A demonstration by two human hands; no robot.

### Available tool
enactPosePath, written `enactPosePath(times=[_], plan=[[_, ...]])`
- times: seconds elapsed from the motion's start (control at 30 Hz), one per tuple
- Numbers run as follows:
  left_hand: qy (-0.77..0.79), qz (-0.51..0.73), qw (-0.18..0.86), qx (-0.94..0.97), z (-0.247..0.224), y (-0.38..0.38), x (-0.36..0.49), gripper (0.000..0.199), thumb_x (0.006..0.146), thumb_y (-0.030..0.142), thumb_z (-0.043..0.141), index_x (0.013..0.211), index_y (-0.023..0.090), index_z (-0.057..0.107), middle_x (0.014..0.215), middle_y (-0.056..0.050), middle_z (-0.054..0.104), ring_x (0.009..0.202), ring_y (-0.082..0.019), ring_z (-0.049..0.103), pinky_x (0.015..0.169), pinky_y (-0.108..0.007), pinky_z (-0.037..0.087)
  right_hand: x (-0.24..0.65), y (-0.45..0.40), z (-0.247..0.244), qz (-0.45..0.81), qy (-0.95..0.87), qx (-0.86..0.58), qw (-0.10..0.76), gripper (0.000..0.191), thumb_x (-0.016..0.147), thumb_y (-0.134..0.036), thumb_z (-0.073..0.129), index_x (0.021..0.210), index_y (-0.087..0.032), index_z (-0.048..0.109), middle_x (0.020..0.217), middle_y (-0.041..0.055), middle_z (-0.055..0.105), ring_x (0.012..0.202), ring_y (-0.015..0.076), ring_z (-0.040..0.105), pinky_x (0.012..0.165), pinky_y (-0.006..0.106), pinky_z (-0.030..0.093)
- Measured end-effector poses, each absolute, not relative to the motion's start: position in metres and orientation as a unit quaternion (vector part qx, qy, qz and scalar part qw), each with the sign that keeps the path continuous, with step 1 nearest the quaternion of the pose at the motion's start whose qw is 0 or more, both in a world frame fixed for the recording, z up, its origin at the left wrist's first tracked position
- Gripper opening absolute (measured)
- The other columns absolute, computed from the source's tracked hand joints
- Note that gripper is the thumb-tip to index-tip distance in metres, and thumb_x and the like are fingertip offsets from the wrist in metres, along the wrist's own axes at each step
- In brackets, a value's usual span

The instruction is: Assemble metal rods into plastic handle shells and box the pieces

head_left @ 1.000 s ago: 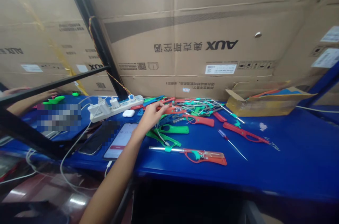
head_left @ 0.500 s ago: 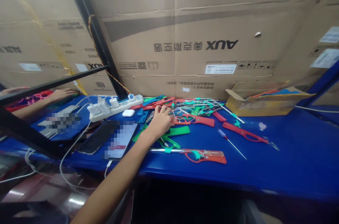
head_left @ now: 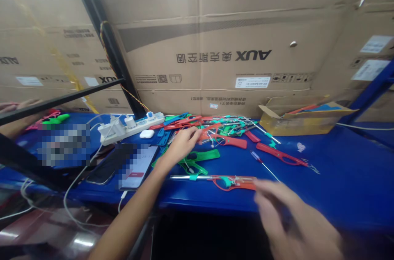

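Observation:
My left hand is at the pile of lighter parts, its thumb and fingers closed on a red lighter shell. Below it lie green lighter shells. Close to the table's front edge is an open-sided orange lighter with a metal tube and a teal trigger. My right hand, smeared by motion, is by the handle end of that lighter; whether it touches is unclear. A screwdriver and a red lighter shell with an oval opening lie farther right.
A white power strip, an earphone case and phones lie to the left. At the back right stands an open cardboard box with coloured pieces. A black post rises at the left; another person's arm is beyond it.
My right hand has come into view from the lower right, near the orange lighter. My left hand has closed on a red shell at the pile. The other person's hand has shifted left.

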State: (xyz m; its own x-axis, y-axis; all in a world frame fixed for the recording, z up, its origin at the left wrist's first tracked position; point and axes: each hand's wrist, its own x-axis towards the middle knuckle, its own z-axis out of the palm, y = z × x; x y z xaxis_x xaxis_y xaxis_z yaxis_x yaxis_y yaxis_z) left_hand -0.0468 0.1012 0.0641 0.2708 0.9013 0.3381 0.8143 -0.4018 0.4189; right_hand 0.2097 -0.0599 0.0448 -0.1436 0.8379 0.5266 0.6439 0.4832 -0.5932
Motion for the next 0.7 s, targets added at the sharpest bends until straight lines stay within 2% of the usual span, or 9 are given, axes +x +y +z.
enactPosePath(times=[0.07, 0.13, 0.23, 0.3, 0.43, 0.57, 0.63, 0.7], plan=[[0.571, 0.265, 0.066, 0.774, 0.069, 0.093, -0.048, 0.034, 0.105, 0.035, 0.041, 0.087, 0.019, 0.064, 0.065, -0.002, 0.066, 0.066, -0.022, 0.064, 0.063, -0.028, 0.039, 0.205, -0.034, 0.044, 0.103, -0.718, -0.509, 0.464, 0.023, 0.101, -0.046, 0.054, 0.109, -0.031, 0.07, 0.083, 0.0014, 0.072, 0.064, 0.0174, 0.064, 0.063, 0.032, 0.057], [0.585, 0.251, 0.064, 0.769, 0.077, 0.086, -0.054, 0.027, 0.101, 0.035, 0.05, 0.085, 0.019, 0.066, 0.059, -0.002, 0.063, 0.062, -0.023, 0.063, 0.061, -0.029, 0.037, 0.203, -0.015, 0.042, 0.098, -0.698, -0.525, 0.477, 0.024, 0.098, -0.049, 0.056, 0.101, -0.031, 0.071, 0.077, 0.001, 0.072, 0.055, 0.0178, 0.061, 0.054, 0.032, 0.054], [0.548, 0.199, 0.146, 0.799, 0.09, 0.076, -0.067, 0.034, 0.1, 0.041, 0.052, 0.077, 0.021, 0.067, 0.056, 0.001, 0.063, 0.057, -0.019, 0.062, 0.059, -0.027, 0.037, 0.204, 0.0, 0.037, 0.107, -0.697, -0.536, 0.465, 0.026, 0.097, -0.049, 0.056, 0.096, -0.028, 0.072, 0.077, 0.0012, 0.073, 0.053, 0.0172, 0.059, 0.054, 0.031, 0.052], [0.511, 0.201, 0.225, 0.805, 0.095, 0.069, -0.075, 0.034, 0.099, 0.045, 0.053, 0.08, 0.022, 0.069, 0.058, 0.002, 0.063, 0.058, -0.018, 0.061, 0.058, -0.025, 0.038, 0.205, 0.005, 0.032, 0.124, -0.706, -0.53, 0.454, 0.026, 0.097, -0.048, 0.056, 0.098, -0.027, 0.072, 0.076, 0.0013, 0.072, 0.055, 0.0168, 0.06, 0.057, 0.03, 0.053], [0.479, 0.3, 0.329, 0.756, 0.095, 0.057, -0.08, 0.038, 0.099, 0.053, 0.053, 0.092, 0.019, 0.068, 0.06, 0.003, 0.056, 0.056, -0.014, 0.053, 0.053, -0.023, 0.036, 0.2, 0.02, 0.029, 0.195, -0.725, -0.5, 0.432, 0.031, 0.098, -0.046, 0.055, 0.116, -0.024, 0.069, 0.089, 0.004, 0.074, 0.062, 0.0163, 0.064, 0.055, 0.028, 0.051], [0.481, 0.338, 0.348, 0.73, 0.085, 0.051, -0.073, 0.038, 0.099, 0.053, 0.053, 0.094, 0.017, 0.065, 0.063, 0.004, 0.054, 0.058, -0.013, 0.05, 0.055, -0.022, 0.036, 0.183, 0.042, 0.039, 0.276, -0.733, -0.457, 0.422, 0.04, 0.1, -0.045, 0.054, 0.134, -0.023, 0.059, 0.105, 0.0057, 0.073, 0.065, 0.0141, 0.066, 0.053, 0.025, 0.05], [0.481, 0.335, 0.343, 0.734, 0.08, 0.051, -0.068, 0.038, 0.1, 0.052, 0.052, 0.092, 0.017, 0.064, 0.063, 0.004, 0.054, 0.059, -0.014, 0.05, 0.056, -0.023, 0.037, 0.171, 0.051, 0.045, 0.298, -0.727, -0.438, 0.437, 0.036, 0.1, -0.043, 0.056, 0.128, -0.021, 0.062, 0.1, 0.0052, 0.073, 0.062, 0.0129, 0.066, 0.055, 0.024, 0.05], [0.483, 0.337, 0.324, 0.741, 0.074, 0.052, -0.064, 0.039, 0.101, 0.051, 0.049, 0.087, 0.017, 0.063, 0.063, 0.004, 0.055, 0.059, -0.014, 0.051, 0.058, -0.023, 0.038, 0.16, 0.056, 0.049, 0.299, -0.723, -0.422, 0.459, 0.026, 0.1, -0.039, 0.056, 0.112, -0.019, 0.066, 0.087, 0.0032, 0.072, 0.057, 0.0127, 0.063, 0.057, 0.025, 0.05]])
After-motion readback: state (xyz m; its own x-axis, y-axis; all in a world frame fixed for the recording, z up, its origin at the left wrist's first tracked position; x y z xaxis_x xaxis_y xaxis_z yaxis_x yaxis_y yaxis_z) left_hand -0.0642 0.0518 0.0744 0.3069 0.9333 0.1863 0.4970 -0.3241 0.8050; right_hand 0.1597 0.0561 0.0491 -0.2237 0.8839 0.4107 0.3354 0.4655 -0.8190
